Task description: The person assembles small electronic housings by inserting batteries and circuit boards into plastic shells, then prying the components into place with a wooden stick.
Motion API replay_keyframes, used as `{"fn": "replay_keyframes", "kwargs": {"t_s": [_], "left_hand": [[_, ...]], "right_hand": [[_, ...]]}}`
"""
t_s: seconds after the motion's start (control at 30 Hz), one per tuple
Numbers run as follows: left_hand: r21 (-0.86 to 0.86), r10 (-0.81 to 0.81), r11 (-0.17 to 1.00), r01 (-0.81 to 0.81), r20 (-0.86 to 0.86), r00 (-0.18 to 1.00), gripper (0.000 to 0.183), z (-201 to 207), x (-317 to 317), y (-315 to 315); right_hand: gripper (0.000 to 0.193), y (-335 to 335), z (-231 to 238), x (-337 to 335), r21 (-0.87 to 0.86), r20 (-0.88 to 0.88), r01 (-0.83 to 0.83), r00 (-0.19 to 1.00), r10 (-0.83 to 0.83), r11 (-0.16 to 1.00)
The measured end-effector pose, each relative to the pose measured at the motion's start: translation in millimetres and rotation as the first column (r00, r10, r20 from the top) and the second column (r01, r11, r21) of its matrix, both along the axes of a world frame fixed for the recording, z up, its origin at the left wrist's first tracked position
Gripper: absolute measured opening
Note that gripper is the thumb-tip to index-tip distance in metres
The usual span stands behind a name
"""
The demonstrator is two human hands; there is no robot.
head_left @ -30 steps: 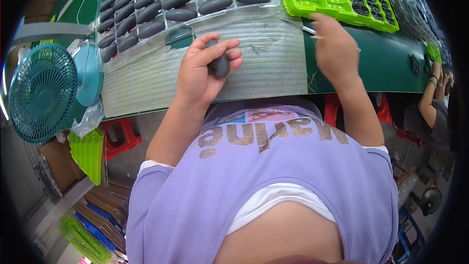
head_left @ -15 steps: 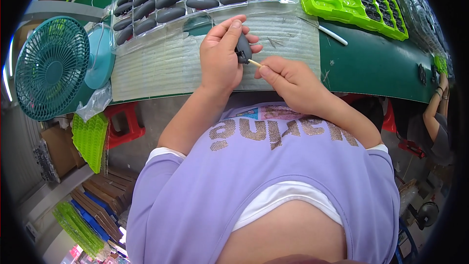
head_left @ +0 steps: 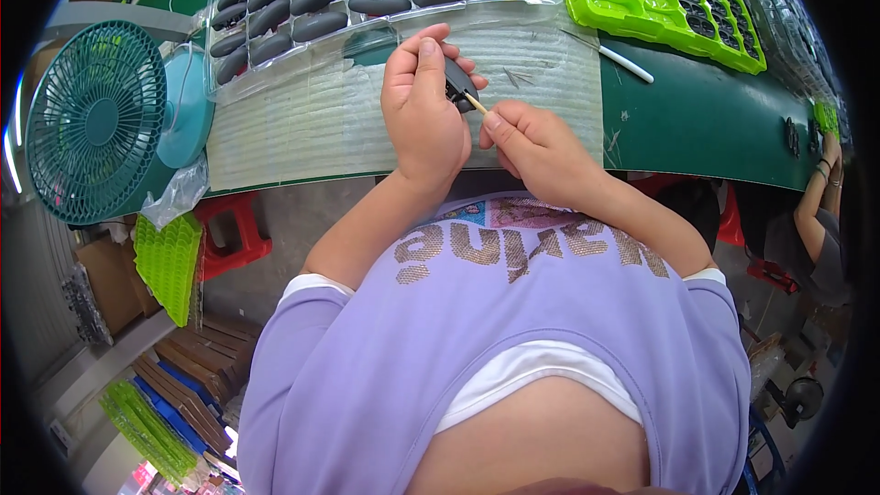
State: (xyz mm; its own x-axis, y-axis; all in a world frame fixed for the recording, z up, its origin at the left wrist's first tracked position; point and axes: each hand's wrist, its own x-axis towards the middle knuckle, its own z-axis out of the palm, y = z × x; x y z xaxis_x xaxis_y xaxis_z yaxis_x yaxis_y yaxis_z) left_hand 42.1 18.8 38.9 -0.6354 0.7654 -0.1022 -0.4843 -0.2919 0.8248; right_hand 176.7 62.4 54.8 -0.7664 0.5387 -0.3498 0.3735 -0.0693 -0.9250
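A dark grey oval plastic part (head_left: 464, 79) is held in my left hand (head_left: 424, 101), between the thumb and the curled fingers. My right hand (head_left: 532, 139) pinches a thin pale wooden stick (head_left: 476, 104). Its tip meets the black lower end of the part. Part of the piece is hidden behind my left thumb and palm. Beyond my hands stands a clear plastic tray (head_left: 403, 18) with rows of similar dark grey oval parts, some showing red beneath.
A light foam sheet (head_left: 302, 128) covers the green table (head_left: 697, 119). A white-handled tool (head_left: 626, 65) and thin slivers (head_left: 518, 78) lie near the right. A bright green tray (head_left: 610, 14) holds small black parts. At left stands a teal fan (head_left: 99, 124); another person's arm (head_left: 814, 197) shows at far right.
My left hand has turned the oval part, showing more of its black inner side. The stick has shifted slightly up with my right hand, its tip still at the part's end.
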Motion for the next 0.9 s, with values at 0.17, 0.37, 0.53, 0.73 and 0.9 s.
{"fn": "replay_keyframes", "kwargs": {"t_s": [0.17,0.37,0.53,0.73,0.9], "left_hand": [[-0.022,0.036,0.999,-0.036,-0.018,0.999,0.027,1,3,-1],[0.004,0.007,1.000,-0.007,-0.150,0.989,0.024,-3,9,-9],[0.010,-0.030,0.999,0.031,-0.023,0.999,0.023,1,10,-7],[-0.047,-0.020,0.998,0.031,0.217,0.976,0.024,-1,-2,-4],[-0.060,-0.019,0.997,0.039,0.307,0.952,0.024,5,-3,-4]], "right_hand": [[0.032,0,-2,0,-0.083,-0.001,0.015,1.000,-0.015,0.996],[0.030,-4,0,-1,-0.050,-0.096,0.017,0.995,-0.022,0.999],[0.029,4,2,-1,-0.100,-0.116,0.008,0.993,-0.019,0.995],[0.028,22,9,13,-0.373,-0.090,0.050,0.992,-0.090,0.926],[0.026,33,10,16,-0.371,-0.231,0.180,0.932,-0.279,0.911]]}}
